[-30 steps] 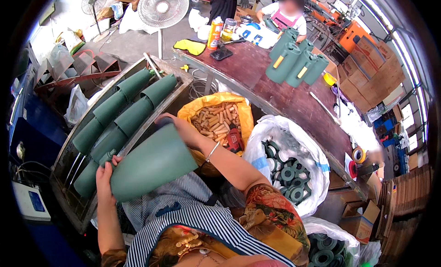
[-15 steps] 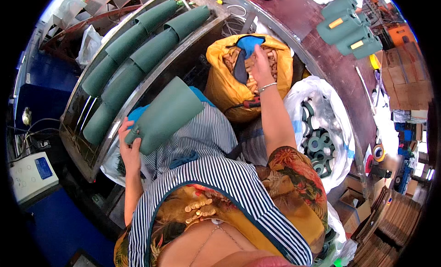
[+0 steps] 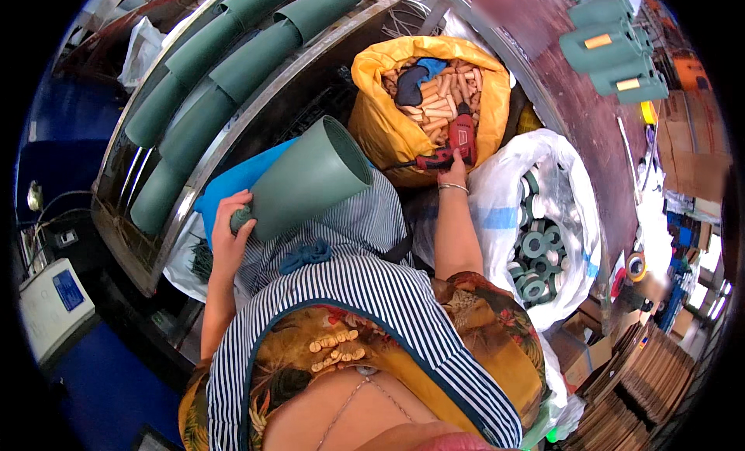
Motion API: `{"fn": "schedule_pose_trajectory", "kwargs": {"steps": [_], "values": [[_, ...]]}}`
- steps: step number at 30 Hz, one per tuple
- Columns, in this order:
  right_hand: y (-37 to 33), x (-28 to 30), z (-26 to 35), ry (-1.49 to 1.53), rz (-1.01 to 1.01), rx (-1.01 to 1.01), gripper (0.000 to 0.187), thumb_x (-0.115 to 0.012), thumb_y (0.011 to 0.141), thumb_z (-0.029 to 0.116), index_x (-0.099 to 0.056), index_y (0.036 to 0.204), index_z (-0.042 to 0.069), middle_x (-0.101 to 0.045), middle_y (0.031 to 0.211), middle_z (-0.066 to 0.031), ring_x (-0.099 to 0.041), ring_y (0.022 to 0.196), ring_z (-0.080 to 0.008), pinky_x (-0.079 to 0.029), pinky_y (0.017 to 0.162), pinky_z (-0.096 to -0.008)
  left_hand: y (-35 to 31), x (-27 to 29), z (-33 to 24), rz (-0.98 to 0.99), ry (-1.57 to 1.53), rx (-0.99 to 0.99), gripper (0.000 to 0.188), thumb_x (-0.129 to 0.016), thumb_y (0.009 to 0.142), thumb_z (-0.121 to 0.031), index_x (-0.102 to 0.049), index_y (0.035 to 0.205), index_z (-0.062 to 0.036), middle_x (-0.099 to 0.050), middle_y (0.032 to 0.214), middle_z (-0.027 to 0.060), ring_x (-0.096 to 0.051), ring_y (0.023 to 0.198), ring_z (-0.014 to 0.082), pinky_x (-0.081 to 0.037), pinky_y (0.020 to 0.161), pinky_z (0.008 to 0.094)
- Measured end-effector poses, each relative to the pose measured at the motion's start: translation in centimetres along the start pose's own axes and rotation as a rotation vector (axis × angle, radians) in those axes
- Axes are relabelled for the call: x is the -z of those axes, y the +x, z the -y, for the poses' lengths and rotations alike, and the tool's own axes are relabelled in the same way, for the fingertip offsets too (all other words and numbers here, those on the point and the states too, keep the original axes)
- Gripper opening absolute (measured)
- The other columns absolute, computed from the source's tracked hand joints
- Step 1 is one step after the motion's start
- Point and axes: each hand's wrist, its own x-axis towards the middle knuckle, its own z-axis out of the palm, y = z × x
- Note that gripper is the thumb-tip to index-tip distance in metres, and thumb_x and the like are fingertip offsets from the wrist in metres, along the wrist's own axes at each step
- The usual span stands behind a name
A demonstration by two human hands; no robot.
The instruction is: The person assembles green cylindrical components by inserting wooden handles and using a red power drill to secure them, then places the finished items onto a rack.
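Note:
My left hand (image 3: 230, 227) is closed round a dark green round knob (image 3: 242, 217) at the lower left end of a large green plastic tube (image 3: 299, 185). The tube lies tilted across my lap, its open mouth facing up and to the right. Its inside is partly visible. My right hand (image 3: 452, 174) grips a red and black power drill (image 3: 462, 137) by its handle. The drill points away from me, over the near edge of a yellow bag (image 3: 371, 117) full of tan, cork-like plugs (image 3: 439, 109). A blue and black cloth (image 3: 415, 82) lies on the plugs.
A metal trough (image 3: 221, 168) at the left holds rows of nested green tubes (image 3: 256, 59). A white sack (image 3: 570, 171) of green and white rings (image 3: 535, 245) stands right of my arm. More green tubes (image 3: 597, 41) stand on the dark red table (image 3: 535, 63). Cardboard (image 3: 644, 366) is stacked lower right.
My right hand has come back from the cloth in the yellow bag and now holds the drill. The cloth lies on the plugs. The tube has turned, showing its mouth.

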Motion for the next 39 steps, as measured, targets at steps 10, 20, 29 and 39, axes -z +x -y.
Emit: {"fn": "schedule_pose_trajectory", "kwargs": {"steps": [10, 20, 29, 39], "values": [[-1.5, -2.1, 1.8, 0.301, 0.156, 0.155, 0.026, -0.058, 0.094, 0.041, -0.057, 0.094, 0.015, -0.055, 0.072, -0.0008, -0.056, 0.063, -0.0193, -0.048, 0.055, -0.0356, 0.6, -0.6, 0.0, 0.027, -0.004, -0.056, 0.026, -0.064, 0.076, 0.008, -0.052, 0.098, -0.0018, -0.06, 0.12, 0.0154, -0.056, 0.12, 0.0336, -0.043, 0.101, 0.0404], [-23.6, 5.1, 7.6, 0.082, 0.773, -0.133, 0.048, -0.055, 0.097, 0.033, -0.044, 0.132, 0.002, -0.058, 0.115, -0.0151, -0.061, 0.099, -0.0233, -0.052, 0.062, -0.0267, -1.0, -0.8, 2.4, 0.015, -0.085, -0.172, 0.026, -0.063, 0.083, -0.002, -0.053, 0.107, -0.0046, -0.059, 0.121, 0.014, -0.055, 0.119, 0.0329, -0.043, 0.102, 0.0411], [-37.8, -1.9, 13.2, -0.92, 0.988, -0.17, 0.052, -0.051, 0.097, 0.038, -0.049, 0.125, -0.006, -0.067, 0.097, -0.0231, -0.069, 0.073, -0.0242, -0.054, 0.047, -0.0257, -3.5, -1.4, 3.5, -0.064, -0.031, -0.2, 0.027, -0.072, 0.081, -0.015, -0.051, 0.096, -0.0046, -0.058, 0.122, 0.0107, -0.055, 0.117, 0.0307, -0.046, 0.097, 0.0402], [-41.3, -6.8, 12.6, -1.189, 1.006, -0.246, 0.045, -0.048, 0.1, 0.031, -0.048, 0.127, -0.005, -0.068, 0.098, -0.0223, -0.07, 0.076, -0.022, -0.053, 0.046, -0.0237, -4.7, -2.9, 3.9, -0.142, -0.003, -0.194, 0.029, -0.073, 0.077, -0.008, -0.051, 0.096, -0.0044, -0.06, 0.124, 0.011, -0.054, 0.121, 0.0329, -0.046, 0.1, 0.0416]]}}
